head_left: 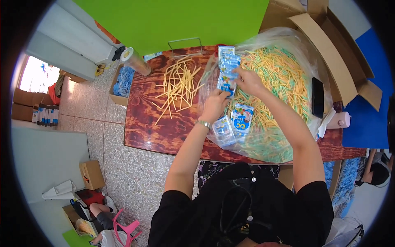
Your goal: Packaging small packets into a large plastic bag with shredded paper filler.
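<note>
A strip of small blue and white packets (228, 61) runs from the table's far side toward me, along the left edge of an opened clear plastic bag. My left hand (214, 106) grips the near end of this strip, fingers closed at the lowest packet. At the strip's right edge my right hand (250, 82) pinches it, thumb and fingers together. Two separate packets lie below the hands: a blue one (241, 119) with a cartoon figure and a paler one (224, 131). Thin yellow and green sticks (275, 74) fill the bag.
Loose yellow sticks (177, 86) are spread on the reddish wooden table (140, 127). A clear roll (135, 61) stands at its far left corner. A black phone (317, 97), a pink bottle (339, 120) and an open cardboard box (329, 45) are at the right. Another person sits at lower left.
</note>
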Tool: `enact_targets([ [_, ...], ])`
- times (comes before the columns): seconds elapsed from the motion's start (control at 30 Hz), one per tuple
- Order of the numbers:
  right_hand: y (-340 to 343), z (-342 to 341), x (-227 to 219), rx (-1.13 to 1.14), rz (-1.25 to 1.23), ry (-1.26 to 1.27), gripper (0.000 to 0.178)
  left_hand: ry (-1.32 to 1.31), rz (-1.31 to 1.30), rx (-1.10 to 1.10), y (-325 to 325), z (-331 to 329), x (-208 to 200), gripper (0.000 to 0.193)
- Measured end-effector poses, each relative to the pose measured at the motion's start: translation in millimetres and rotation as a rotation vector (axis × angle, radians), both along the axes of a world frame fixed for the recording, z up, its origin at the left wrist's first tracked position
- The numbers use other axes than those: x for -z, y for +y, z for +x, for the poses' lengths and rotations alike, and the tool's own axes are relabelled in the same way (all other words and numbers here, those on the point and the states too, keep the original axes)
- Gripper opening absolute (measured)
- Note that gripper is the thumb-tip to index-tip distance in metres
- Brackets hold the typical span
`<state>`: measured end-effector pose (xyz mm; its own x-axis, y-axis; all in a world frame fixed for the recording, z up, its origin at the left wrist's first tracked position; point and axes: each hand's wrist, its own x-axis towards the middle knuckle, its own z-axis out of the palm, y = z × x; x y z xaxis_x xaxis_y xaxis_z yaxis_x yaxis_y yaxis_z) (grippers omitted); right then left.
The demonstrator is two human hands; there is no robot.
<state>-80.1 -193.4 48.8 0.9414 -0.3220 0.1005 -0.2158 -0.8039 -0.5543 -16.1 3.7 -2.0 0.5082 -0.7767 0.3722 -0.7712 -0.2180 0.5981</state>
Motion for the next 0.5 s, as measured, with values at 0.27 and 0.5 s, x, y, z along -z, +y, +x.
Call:
enact_targets([
  [0.27, 27, -70, -38, -0.322, -0.345, 0.400, 0.036, -0.132, 0.117, -0.028, -20, 11, 4, 0.021],
  [0.5, 24, -95, -11, -0.355, -0.471, 0.138, 0.012, -0.142, 0.023, -0.072, -4, -7, -21, 0.023],
])
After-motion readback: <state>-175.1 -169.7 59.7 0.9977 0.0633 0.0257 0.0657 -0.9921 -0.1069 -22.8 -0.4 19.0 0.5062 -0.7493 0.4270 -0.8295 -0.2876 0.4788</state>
